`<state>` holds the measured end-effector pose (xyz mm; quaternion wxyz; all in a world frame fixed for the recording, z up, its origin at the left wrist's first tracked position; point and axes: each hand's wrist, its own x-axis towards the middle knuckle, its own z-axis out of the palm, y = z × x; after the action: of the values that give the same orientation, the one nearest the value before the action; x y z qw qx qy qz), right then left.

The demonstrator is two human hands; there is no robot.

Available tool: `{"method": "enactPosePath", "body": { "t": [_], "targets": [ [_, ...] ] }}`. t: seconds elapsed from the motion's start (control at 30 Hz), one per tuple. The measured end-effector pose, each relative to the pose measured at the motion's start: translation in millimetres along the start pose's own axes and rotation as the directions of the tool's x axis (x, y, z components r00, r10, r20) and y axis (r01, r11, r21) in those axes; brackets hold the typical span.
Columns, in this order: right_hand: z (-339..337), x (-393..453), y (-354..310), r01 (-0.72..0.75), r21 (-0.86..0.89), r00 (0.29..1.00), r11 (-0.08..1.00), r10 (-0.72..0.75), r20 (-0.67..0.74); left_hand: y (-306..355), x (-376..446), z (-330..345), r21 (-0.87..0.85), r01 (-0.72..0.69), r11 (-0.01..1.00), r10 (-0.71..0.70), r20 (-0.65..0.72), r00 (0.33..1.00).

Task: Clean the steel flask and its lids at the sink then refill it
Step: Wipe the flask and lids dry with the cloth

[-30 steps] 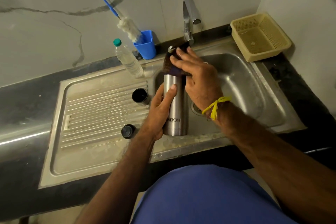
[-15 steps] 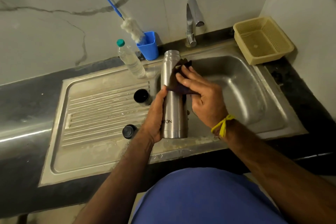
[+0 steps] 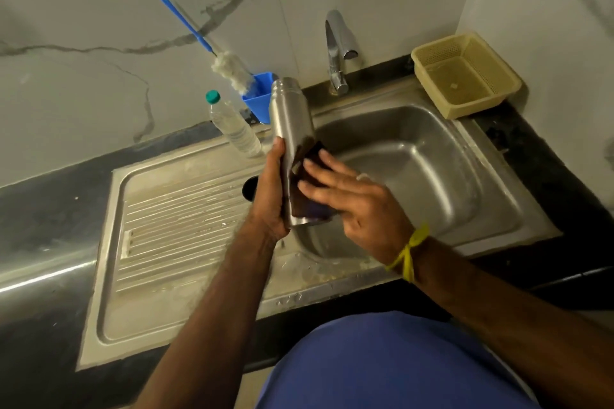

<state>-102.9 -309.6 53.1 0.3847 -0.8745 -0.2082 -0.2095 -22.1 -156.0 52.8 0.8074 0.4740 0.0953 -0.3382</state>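
While the left hand (image 3: 270,196) is wrapped round the lower part of the flask (image 3: 290,116), thumb up along its side, the flask stands roughly upright over the sink's (image 3: 432,156) left rim, mouth open and tipped a bit away toward the wall. The right hand (image 3: 352,199) has its fingers straight and slightly spread, pressing a dark scrub pad (image 3: 310,206) flat against the flask's lower half, so most of the pad and the flask's base are covered and I can't really make out the pad's shape.

Only one lid (image 3: 250,188) shows, and barely: a dark round bit poking out from behind the left wrist on the drainboard (image 3: 172,222), near its sink-side edge. The rest of it is hidden.

At the back edge of the drainboard there's a plastic bottle (image 3: 234,126) with a green cap, leaning, and a blue cup (image 3: 260,100) partly hidden behind the flask, with a brush (image 3: 229,70) sticking out of it. The tap (image 3: 335,50) sits at the sink's back edge, and a beige basket (image 3: 465,75) is on the counter (image 3: 531,156) by the back right corner. A yellow thread (image 3: 408,251) is tied on the right wrist.
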Motion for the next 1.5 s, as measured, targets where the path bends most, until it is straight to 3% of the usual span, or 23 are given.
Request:
{"method": "enactPosePath", "body": {
  "t": [0.13,0.27,0.33,0.4,0.53,0.67,0.8,0.93,1.07,1.2,1.33,1.43,1.5],
  "targets": [
    [3,8,3,-0.22,0.096,0.967,0.971,0.23,-0.107,5,8,0,0.06,-0.047,0.997,0.05,-0.042,0.998],
    [4,-1,-3,0.107,-0.037,0.994,0.994,-0.106,0.035,12,13,3,0.175,-0.174,0.969,0.198,-0.133,0.971],
    [2,-8,3,0.031,-0.019,1.0,0.999,-0.031,0.001,18,14,2,0.289,-0.237,0.927,0.289,-0.153,0.945],
    [6,-2,4,-0.079,0.023,0.994,0.997,0.08,-0.073,17,12,6,0.284,-0.206,0.936,0.256,-0.15,0.955],
    [8,-13,4,0.087,-0.005,0.996,0.996,-0.087,0.01,25,16,3,0.23,-0.206,0.951,0.254,-0.203,0.946],
    [12,-6,12,-0.191,0.144,0.974,0.971,0.205,-0.091,23,17,1,0.216,-0.2,0.956,0.249,-0.234,0.94],
    [14,3,12,-0.092,0.146,0.993,0.985,0.101,-0.055,19,17,3,0.176,-0.206,0.962,0.243,-0.226,0.943],
    [16,2,21,-0.269,0.219,0.946,0.938,0.3,-0.121,14,13,3,0.245,-0.239,0.939,0.293,-0.212,0.932],
    [15,0,16,-0.16,0.167,0.978,0.973,0.18,-0.109,7,4,8,0.203,-0.157,0.967,0.195,-0.189,0.962],
    [13,12,25,-0.3,0.203,0.914,0.932,0.342,-0.217,0,-6,17,0.237,-0.115,0.965,0.166,-0.204,0.965],
    [11,8,19,-0.127,0.062,0.977,0.99,0.136,-0.163,-8,-10,16,0.205,-0.094,0.974,0.135,-0.193,0.972],
    [10,20,24,-0.272,0.146,0.926,0.951,0.3,-0.228,-13,-13,16,0.3,-0.113,0.947,0.179,-0.204,0.963],
    [9,29,20,-0.238,0.108,0.948,0.965,0.255,-0.191,-18,-14,16,0.316,-0.118,0.941,0.184,-0.189,0.965]
  ]
}}
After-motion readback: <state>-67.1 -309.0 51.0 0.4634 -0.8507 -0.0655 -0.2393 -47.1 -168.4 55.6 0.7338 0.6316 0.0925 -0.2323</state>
